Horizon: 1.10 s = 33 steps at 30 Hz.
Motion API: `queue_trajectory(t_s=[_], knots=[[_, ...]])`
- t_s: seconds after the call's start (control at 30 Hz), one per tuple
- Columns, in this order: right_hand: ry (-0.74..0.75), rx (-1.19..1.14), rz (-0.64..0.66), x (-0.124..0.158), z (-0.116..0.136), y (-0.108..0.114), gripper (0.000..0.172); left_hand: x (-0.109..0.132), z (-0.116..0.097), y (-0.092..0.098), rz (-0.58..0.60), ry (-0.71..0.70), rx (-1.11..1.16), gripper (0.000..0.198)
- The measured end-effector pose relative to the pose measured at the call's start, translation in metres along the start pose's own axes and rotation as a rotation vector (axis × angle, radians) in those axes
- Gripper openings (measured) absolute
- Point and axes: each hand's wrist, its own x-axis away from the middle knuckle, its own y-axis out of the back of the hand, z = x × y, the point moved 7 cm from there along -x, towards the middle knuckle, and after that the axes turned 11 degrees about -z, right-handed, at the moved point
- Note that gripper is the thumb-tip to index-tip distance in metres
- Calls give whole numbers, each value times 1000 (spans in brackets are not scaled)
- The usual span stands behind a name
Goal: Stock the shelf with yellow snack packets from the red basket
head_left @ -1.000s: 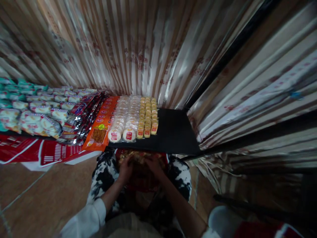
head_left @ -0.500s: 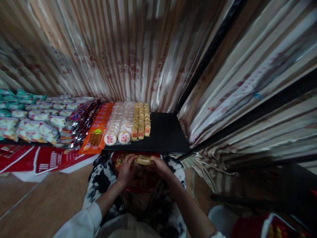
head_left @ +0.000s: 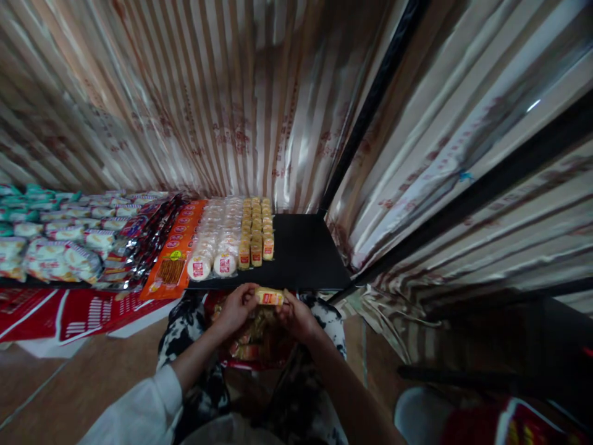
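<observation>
A small yellow snack packet [head_left: 270, 296] with a red label is stretched level between my two hands. My left hand [head_left: 238, 307] pinches its left end, and my right hand [head_left: 296, 314] grips the right end. Below them, a red bag [head_left: 245, 364] between my knees holds more yellow packets [head_left: 252, 346]; part of it is hidden by my hands. Just beyond, on the black shelf [head_left: 306, 247], similar yellow packets [head_left: 256, 253] stand in rows. Beside these are rows of round white wrapped crackers [head_left: 225, 266].
Left along the shelf lie an orange snack bag [head_left: 171, 266], dark shiny packets [head_left: 139, 247] and white-and-green packets [head_left: 65, 253]. A striped curtain [head_left: 231, 93] hangs behind. Black poles [head_left: 370, 105] rise at the right. A red bag [head_left: 482, 420] sits on the floor at lower right.
My hands have risen slightly from over the red bag, holding up one yellow packet whose red label now faces me. The view has shifted a little.
</observation>
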Motion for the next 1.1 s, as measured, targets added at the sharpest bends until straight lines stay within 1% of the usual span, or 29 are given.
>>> queue_trajectory(t_s=[0.07,0.13,0.23,0.27,0.33,0.4,0.47,0.6,0.67,0.7,0.77,0.83,0.9,0.97,1.03,1.1], knots=[[68,-30,24,3,8,-1,36,2,9,-4,-34,110,110,28],[160,-61,54,5,15,-3,33,7,21,-10,-81,248,255,29],[349,-34,92,7,24,-7,29,15,34,-23,-124,434,491,26],[419,5,84,8,27,-8,32,17,35,-27,-133,473,554,24],[551,96,21,7,32,-8,40,19,35,-36,-148,522,636,20],[666,150,-50,6,39,-7,42,17,32,-43,-158,552,676,19],[751,178,-80,4,45,-6,43,13,26,-50,-168,563,699,19],[868,268,-116,-9,59,-4,46,1,19,-59,-166,527,708,21],[935,313,-143,-17,70,-3,46,-7,21,-60,-177,485,647,24],[976,340,-160,-20,77,-4,46,-10,23,-59,-200,448,586,26],[1060,420,-213,-24,91,-7,44,-17,27,-53,-272,345,414,28],[1125,527,-273,-28,103,-13,43,-23,27,-47,-323,217,222,29],[1164,641,-311,-32,111,-22,42,-27,22,-45,-324,91,64,29],[1192,742,-324,-36,115,-30,42,-31,16,-46,-310,-15,-44,30],[1219,816,-325,-40,115,-38,43,-35,12,-46,-312,-87,-116,31],[1239,863,-321,-42,114,-43,45,-38,11,-47,-320,-131,-160,33]])
